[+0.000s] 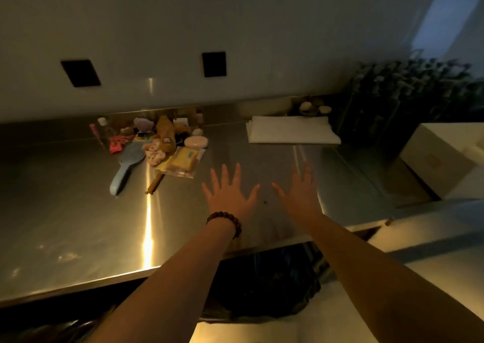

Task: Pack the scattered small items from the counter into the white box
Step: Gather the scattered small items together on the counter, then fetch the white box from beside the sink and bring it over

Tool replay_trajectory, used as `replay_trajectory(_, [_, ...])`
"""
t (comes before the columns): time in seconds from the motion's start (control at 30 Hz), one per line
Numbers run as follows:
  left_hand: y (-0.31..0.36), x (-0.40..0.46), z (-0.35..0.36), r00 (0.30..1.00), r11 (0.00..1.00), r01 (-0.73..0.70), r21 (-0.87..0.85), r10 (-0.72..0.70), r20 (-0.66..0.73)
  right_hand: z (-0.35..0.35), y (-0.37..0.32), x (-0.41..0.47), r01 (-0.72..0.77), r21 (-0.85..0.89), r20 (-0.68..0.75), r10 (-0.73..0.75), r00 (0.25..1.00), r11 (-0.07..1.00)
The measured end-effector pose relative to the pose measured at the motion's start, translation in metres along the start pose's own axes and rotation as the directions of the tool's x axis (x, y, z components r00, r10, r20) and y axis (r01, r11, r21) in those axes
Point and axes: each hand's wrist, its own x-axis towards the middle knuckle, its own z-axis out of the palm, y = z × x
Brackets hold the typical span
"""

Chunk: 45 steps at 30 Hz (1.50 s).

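Observation:
A heap of small items lies at the back left of the steel counter (pixel 78 211): a blue hairbrush (pixel 125 170), a brown plush toy (pixel 166 135), a pink oval soap (pixel 196 141), a yellow packet (pixel 183 160) and a thin brown stick (pixel 155 184). The white box (pixel 434 159) stands at the far right. My left hand (pixel 230 193), with a bead bracelet on its wrist, and my right hand (pixel 301 193) hover flat over the counter's middle, fingers spread, holding nothing. Both are to the right of the heap and apart from it.
A folded white cloth (pixel 290 133) lies at the back of the counter beside small cups (pixel 311 108). Dark racks (pixel 408 94) fill the back right corner. Two black wall sockets (pixel 213 63) sit above. A dark bin (pixel 267 277) is below the counter's front edge.

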Motion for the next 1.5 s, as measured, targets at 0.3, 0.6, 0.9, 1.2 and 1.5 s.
replay_trajectory(0.3, [0.094, -0.041, 0.023, 0.978, 0.979, -0.202, -0.037, 0.204, 0.047, -0.073, 0.069, -0.051, -0.113, -0.021, -0.046, 0.112, 0.993, 0.993])
replay_trajectory(0.6, [0.252, -0.039, 0.055, 0.911, 0.915, -0.396, -0.077, 0.401, 0.090, -0.150, 0.205, -0.042, -0.246, 0.028, -0.169, 0.247, 0.954, 0.969])
replay_trajectory(0.9, [0.453, -0.015, 0.111, 0.888, 0.884, -0.446, -0.139, 0.456, 0.055, -0.257, 0.386, 0.019, -0.314, -0.058, -0.216, 0.295, 0.931, 0.948])
replay_trajectory(1.2, [0.552, 0.040, 0.150, 0.919, 0.906, -0.384, -0.180, 0.393, 0.014, -0.319, 0.489, 0.097, -0.247, -0.032, -0.149, 0.240, 0.959, 0.968])
replay_trajectory(1.5, [0.594, 0.111, 0.197, 0.940, 0.893, -0.292, -0.341, 0.334, 0.068, -0.349, 0.567, 0.193, -0.177, -0.008, -0.048, 0.176, 0.983, 0.984])
